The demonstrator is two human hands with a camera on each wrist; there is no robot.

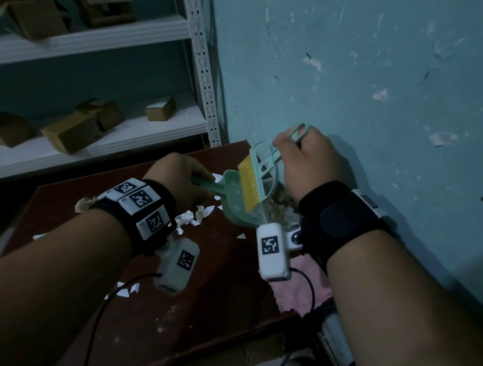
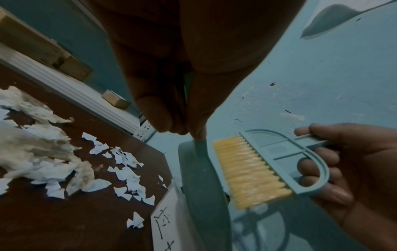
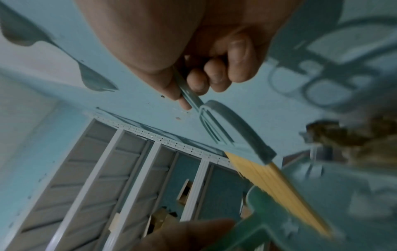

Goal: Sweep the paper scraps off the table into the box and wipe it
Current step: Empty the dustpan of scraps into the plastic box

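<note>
My left hand (image 1: 184, 179) grips the handle of a green dustpan (image 1: 235, 204), tilted over the table's right edge by the wall. My right hand (image 1: 305, 156) holds a green brush (image 1: 265, 163) by its looped handle, its yellow bristles (image 1: 249, 186) lying against the pan. Under the pan, a box (image 1: 279, 208) holds crumpled brownish scraps. White paper scraps (image 1: 195, 217) lie on the dark brown table (image 1: 193, 323). In the left wrist view the pan (image 2: 204, 186), the brush (image 2: 253, 171) and many scraps (image 2: 124, 169) show. In the right wrist view my fingers (image 3: 214, 79) curl round the brush handle.
A pink cloth (image 1: 296, 294) lies at the table's near right corner. More scraps (image 1: 127, 291) sit under my left wrist. The blue wall (image 1: 373, 67) runs along the right. White shelves (image 1: 76, 145) with cardboard boxes stand behind the table.
</note>
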